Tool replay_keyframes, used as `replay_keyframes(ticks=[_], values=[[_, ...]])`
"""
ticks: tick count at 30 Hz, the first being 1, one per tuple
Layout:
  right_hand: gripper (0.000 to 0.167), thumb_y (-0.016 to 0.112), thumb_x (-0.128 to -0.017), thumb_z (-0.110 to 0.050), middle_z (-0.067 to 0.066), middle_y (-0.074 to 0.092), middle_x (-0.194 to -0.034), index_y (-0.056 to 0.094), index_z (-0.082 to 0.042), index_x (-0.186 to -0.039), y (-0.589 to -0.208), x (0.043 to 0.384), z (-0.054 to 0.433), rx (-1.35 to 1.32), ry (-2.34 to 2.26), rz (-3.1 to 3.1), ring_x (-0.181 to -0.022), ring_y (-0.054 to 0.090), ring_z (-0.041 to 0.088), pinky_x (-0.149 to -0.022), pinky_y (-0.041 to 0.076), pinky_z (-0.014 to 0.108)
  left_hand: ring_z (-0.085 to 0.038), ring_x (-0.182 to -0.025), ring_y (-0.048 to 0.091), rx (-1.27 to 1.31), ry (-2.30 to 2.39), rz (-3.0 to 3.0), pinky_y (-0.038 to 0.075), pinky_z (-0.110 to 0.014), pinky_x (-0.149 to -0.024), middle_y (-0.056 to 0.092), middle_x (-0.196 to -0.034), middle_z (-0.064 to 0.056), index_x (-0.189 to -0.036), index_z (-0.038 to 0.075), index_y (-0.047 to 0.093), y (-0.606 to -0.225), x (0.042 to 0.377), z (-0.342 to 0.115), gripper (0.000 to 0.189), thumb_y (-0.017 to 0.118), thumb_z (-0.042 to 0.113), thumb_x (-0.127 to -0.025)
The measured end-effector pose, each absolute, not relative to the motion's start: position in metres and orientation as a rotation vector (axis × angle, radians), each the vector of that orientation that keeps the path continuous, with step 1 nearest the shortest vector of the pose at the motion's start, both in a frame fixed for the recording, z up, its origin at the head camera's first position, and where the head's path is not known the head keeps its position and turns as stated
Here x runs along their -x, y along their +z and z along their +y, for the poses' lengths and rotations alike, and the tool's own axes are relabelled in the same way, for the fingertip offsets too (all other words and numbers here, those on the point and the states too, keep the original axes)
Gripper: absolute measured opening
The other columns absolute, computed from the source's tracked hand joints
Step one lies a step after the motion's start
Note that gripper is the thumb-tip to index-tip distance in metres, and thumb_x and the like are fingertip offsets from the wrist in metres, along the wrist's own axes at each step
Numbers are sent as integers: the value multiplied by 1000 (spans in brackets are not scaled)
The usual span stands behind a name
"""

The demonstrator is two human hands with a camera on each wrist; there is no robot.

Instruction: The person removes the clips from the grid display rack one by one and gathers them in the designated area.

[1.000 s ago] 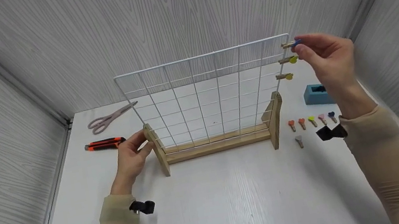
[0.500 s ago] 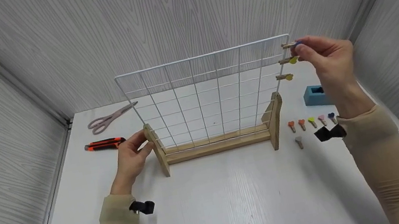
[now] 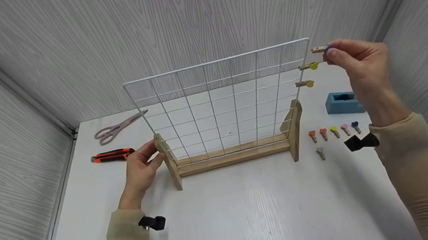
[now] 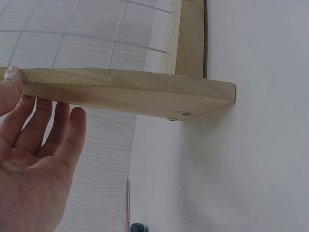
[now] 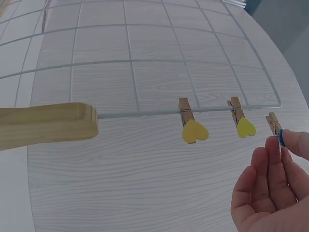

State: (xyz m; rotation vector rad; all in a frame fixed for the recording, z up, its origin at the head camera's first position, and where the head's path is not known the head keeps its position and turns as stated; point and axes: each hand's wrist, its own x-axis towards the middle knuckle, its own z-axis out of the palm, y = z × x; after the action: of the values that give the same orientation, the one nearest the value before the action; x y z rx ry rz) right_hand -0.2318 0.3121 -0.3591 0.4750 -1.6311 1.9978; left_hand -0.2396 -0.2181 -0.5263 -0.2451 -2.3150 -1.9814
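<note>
My right hand [image 3: 367, 64] pinches a small wooden clothespin [image 5: 273, 123] by its blue end, just off the right edge of the white wire grid [image 3: 216, 61]. A gap shows between this peg and the wire. Below it, two clothespins with yellow hearts, a brighter one [image 5: 246, 127] and a deeper yellow one [image 5: 195, 131], are clipped to the grid's side wire. The grid stands upright in a wooden stand [image 3: 234, 160]. At the stand's left upright [image 4: 130, 82], my left hand [image 3: 142, 172] holds the wood between thumb and fingers.
Several heart clothespins lie in a row right of the stand, among them a pink one [image 3: 345, 128]; a grey one [image 3: 321, 154] lies in front. Behind them sits a blue block [image 3: 343, 104] with a recess. Scissors [image 3: 118, 128] and an orange-black utility knife [image 3: 112, 155] lie at left.
The blue-ended clothespin was at the grid's right wire near the top corner; my right hand has drawn it off to the right. My left hand stays on the stand.
</note>
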Motion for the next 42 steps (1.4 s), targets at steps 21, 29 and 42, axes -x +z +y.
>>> replay_keyframes(ticks=[21,29,42], values=[[10,76,-99,12,6,86,-93,78,18,-107,-398,204,358,-180,2015,-1851,-82,84,15,-80,68,22,6,-117,70,230,-1977,-2303,59,-12,-99,75,-139,-29,-143,-13,68,-526,238,-218,43,73,-14,-100],[14,83,-97,3,-7,85,-90,82,11,-109,-432,197,374,-26,1885,-2111,-82,79,7,-80,63,17,6,-117,71,238,-1983,-2301,59,-12,-99,76,-138,-28,-143,-13,68,-527,238,-218,43,72,-13,-100],[30,76,-106,-9,-22,81,-92,77,13,-125,-478,183,397,68,1663,-2596,-87,78,-1,-81,65,16,8,-117,70,235,-1958,-2327,59,-12,-98,76,-138,-28,-141,-13,69,-525,238,-218,41,74,-11,-100]])
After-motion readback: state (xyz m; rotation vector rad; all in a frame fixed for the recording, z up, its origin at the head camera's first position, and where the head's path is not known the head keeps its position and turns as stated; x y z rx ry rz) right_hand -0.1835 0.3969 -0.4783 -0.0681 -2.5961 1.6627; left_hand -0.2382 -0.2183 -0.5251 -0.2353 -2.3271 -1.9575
